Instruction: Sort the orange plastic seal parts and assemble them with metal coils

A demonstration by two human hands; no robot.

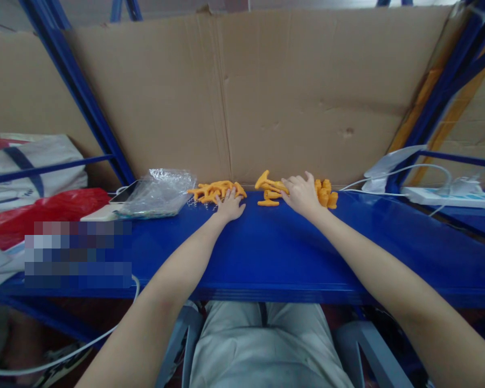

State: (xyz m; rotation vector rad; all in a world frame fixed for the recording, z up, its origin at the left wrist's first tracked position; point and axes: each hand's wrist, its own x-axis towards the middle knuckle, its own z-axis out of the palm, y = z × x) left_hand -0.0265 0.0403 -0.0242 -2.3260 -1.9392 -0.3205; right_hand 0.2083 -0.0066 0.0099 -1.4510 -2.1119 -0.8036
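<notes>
My left hand (229, 207) rests with spread fingers against the near edge of a heap of orange plastic parts (210, 191), some of them branching in shape. Over to the right, my right hand (301, 193) reaches in among more orange parts, its fingers apart. Left of its fingertips lies an orange T-shaped piece (265, 181), and a short orange bar (268, 203) lies in front of that. Beside the right hand's far side sits a cluster of stubby orange pieces (325, 194). What lies under the right palm is hidden.
A clear plastic bag (157, 191) lies on the blue shelf (275, 253), left of the orange heap. Farther left are a red plastic bag (64, 207) and a white bag (36, 161). Cardboard (286, 97) stands behind. A white power strip (452, 197) lies at the right.
</notes>
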